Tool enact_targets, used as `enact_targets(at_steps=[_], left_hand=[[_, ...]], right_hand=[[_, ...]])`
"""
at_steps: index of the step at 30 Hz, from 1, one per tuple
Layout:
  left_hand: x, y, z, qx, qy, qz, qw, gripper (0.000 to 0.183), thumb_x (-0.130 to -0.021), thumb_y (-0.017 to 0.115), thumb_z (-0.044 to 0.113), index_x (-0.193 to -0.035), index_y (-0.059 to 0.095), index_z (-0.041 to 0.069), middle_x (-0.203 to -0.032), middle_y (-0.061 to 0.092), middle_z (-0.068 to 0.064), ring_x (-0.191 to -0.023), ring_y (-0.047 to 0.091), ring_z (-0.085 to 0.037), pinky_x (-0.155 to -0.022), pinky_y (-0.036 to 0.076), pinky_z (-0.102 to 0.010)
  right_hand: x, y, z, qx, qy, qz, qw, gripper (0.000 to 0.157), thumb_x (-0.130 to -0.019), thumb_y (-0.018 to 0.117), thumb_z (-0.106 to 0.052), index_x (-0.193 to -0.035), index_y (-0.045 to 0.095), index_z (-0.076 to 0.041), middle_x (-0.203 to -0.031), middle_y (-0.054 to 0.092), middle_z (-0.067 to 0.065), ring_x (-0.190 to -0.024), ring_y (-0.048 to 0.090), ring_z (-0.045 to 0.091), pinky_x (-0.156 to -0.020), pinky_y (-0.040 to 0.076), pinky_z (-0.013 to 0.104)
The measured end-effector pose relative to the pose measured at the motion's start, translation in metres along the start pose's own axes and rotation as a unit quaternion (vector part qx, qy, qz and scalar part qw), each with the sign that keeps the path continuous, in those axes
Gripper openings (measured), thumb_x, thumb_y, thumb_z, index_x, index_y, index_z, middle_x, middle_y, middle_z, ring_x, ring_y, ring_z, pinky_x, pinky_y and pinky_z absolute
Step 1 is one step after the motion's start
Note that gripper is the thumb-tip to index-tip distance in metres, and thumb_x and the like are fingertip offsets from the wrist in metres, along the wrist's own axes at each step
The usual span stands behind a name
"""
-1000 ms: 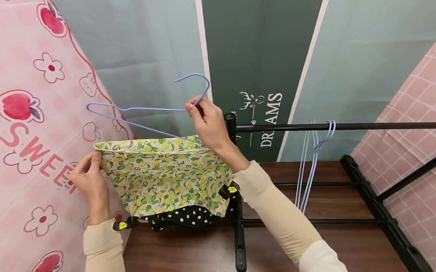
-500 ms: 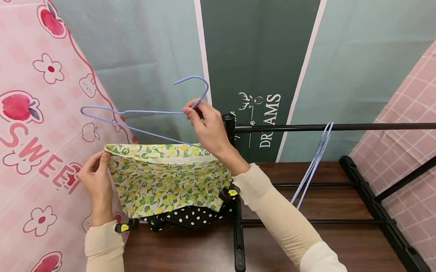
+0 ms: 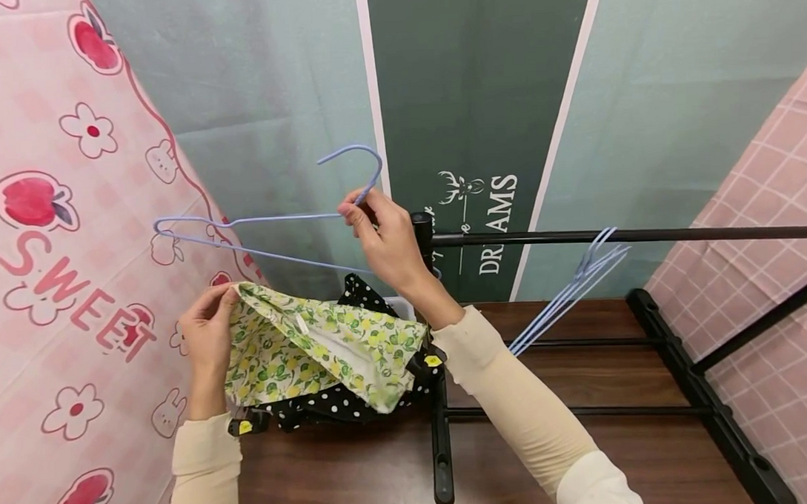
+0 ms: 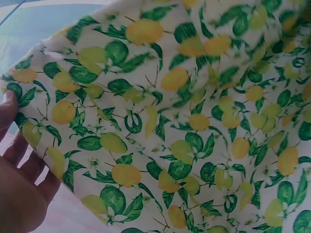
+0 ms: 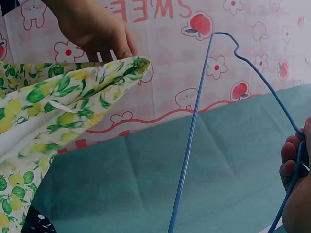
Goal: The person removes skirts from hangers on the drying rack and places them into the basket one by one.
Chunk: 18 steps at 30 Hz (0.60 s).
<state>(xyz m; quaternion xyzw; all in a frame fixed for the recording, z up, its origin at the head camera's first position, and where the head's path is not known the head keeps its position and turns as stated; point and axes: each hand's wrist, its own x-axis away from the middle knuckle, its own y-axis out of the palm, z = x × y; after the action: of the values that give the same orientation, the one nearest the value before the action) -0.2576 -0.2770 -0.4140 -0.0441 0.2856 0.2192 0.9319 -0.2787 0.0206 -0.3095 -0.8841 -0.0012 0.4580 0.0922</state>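
My left hand (image 3: 206, 329) pinches the top left corner of a white garment (image 3: 353, 328) with a lemon-and-leaf print. Its folded band gapes, showing a small white tag inside, and its right side sags toward the floor. In the left wrist view the print fills most of the picture beside my fingers (image 4: 34, 167). My right hand (image 3: 390, 241) grips a blue wire hanger (image 3: 275, 219) at the base of its hook. The hanger's long arm points left, above the garment and apart from it, as the right wrist view shows, where the hanger's bent end (image 5: 224, 34) stands bare.
Black polka-dot cloth (image 3: 322, 407) lies under the garment, beside a bit of white rim (image 3: 402, 307). A black rack's bar (image 3: 676, 234) runs right from its post, with several blue hangers (image 3: 572, 290) on it. Pink printed cloth (image 3: 33, 361) covers the left side.
My left hand has moved right and slightly down with the garment's corner. The garment's right side has dropped and folded over. The hanger has dipped slightly; those on the bar have swung.
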Motion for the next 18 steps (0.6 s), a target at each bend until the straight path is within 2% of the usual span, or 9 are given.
enact_targets(at_steps=[4,7,18], left_hand=[[0.001,0.004,-0.009,-0.014,0.008,-0.045,0.9988,0.014,-0.101,0.07,-0.001,-0.106,0.077,-0.012,-0.092,0.075,0.018,-0.083,0.066,-0.001,-0.078,0.053,-0.012],[0.001,0.008,-0.016,-0.012,0.009,-0.073,0.9972,0.017,-0.101,0.07,-0.002,-0.109,0.075,-0.016,-0.093,0.075,0.018,-0.083,0.066,0.0,-0.077,0.052,-0.011],[0.015,0.028,-0.042,-0.043,-0.002,-0.168,0.9849,0.015,-0.101,0.072,0.003,-0.112,0.08,-0.004,-0.094,0.073,0.004,-0.081,0.064,-0.001,-0.069,0.048,-0.011]], right_hand=[[0.004,0.003,0.0,0.003,0.002,-0.001,1.0,0.012,-0.108,0.062,-0.01,-0.109,0.066,0.001,-0.09,0.065,0.013,-0.073,0.057,0.019,-0.068,0.048,0.026],[0.007,0.005,0.0,0.007,0.003,0.0,1.0,0.012,-0.108,0.061,-0.01,-0.109,0.065,0.001,-0.089,0.064,0.012,-0.072,0.057,0.018,-0.067,0.047,0.026],[0.018,0.013,-0.002,0.028,-0.006,0.004,1.0,0.01,-0.107,0.063,-0.01,-0.109,0.066,0.0,-0.089,0.065,0.012,-0.071,0.057,0.017,-0.065,0.046,0.026]])
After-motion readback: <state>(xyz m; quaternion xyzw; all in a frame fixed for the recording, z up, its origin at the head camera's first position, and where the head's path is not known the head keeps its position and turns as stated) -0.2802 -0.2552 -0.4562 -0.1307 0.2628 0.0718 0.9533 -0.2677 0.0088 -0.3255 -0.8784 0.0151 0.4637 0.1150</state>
